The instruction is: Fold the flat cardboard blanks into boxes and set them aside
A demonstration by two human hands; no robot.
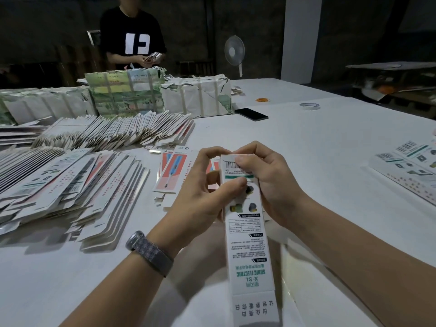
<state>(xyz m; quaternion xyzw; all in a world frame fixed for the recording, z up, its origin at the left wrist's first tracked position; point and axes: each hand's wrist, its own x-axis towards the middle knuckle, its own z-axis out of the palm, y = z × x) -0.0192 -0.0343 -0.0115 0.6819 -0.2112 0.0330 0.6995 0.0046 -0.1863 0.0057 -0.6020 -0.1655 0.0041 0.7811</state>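
Here, on the white table (318,149), heaps of flat blanks (70,180) lie well to the left of the fingers. The left hand (203,192) grips the long box (247,232), its thumb on the printed face and its curled fingers (212,151) at the far end. The right hand (269,180) clamps the same end, thumb on the barcode. Right of the fingers lie finished boxes (410,168).

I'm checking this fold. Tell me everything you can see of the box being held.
The box is long, narrow white cardboard, printed with a barcode, green bands, product pictures and "SONIC ELECTRIC". It is held above the table, lengthwise toward the camera. The left hand and right hand grip its far end, fingers at the end flap. The near flap sticks out unfolded.
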